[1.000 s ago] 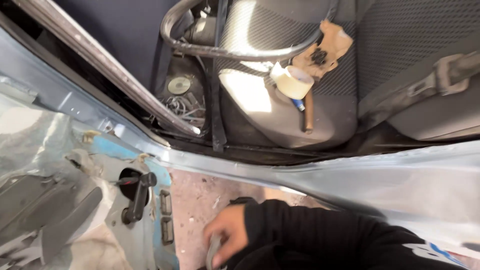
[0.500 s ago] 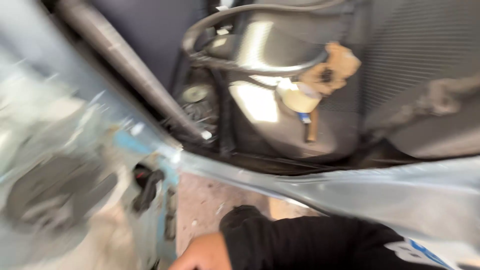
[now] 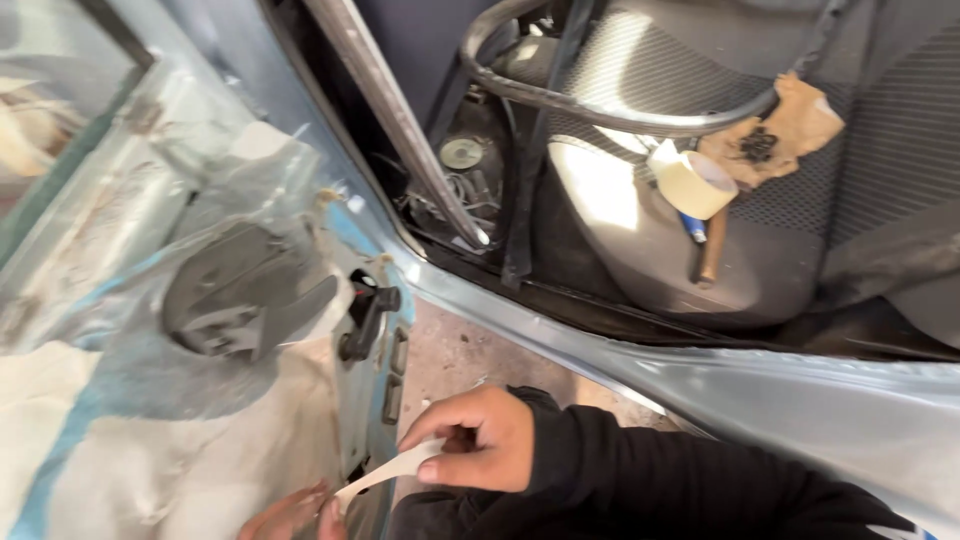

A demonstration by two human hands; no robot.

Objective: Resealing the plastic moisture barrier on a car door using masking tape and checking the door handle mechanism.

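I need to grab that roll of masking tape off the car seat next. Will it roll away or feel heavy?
The roll of masking tape looks light: a thin paper ring with a hollow core. It lies tilted against a tool handle on the car seat, so a push might set it rolling.

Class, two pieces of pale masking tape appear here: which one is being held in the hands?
The loose strip stretched between both hands, beside the door; the tape roll sits untouched on the car seat.
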